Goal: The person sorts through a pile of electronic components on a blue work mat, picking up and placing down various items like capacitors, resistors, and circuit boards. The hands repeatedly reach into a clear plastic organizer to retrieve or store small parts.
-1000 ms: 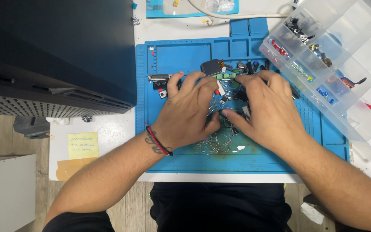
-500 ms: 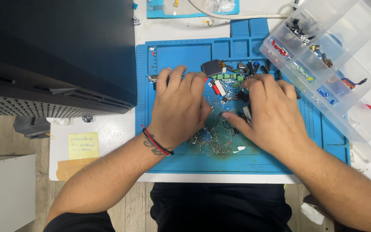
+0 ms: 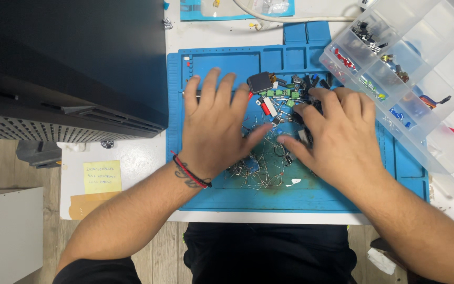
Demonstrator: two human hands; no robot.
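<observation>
Resting palm-down in the head view, left hand (image 3: pixel 214 126) and right hand (image 3: pixel 340 134) lie with fingers spread wide, grasping nothing, over a heap of small wire-legged electronic components (image 3: pixel 269 158) on the blue silicone work mat (image 3: pixel 222 60). Clear plastic compartment box (image 3: pixel 447 73), cut off at right, holds sorted coloured parts. Components under the palms are hidden.

Parts (image 3: pixel 274 100) on mat (image 3: pixel 222 60), left of organiser (image 3: pixel 447 68)
</observation>
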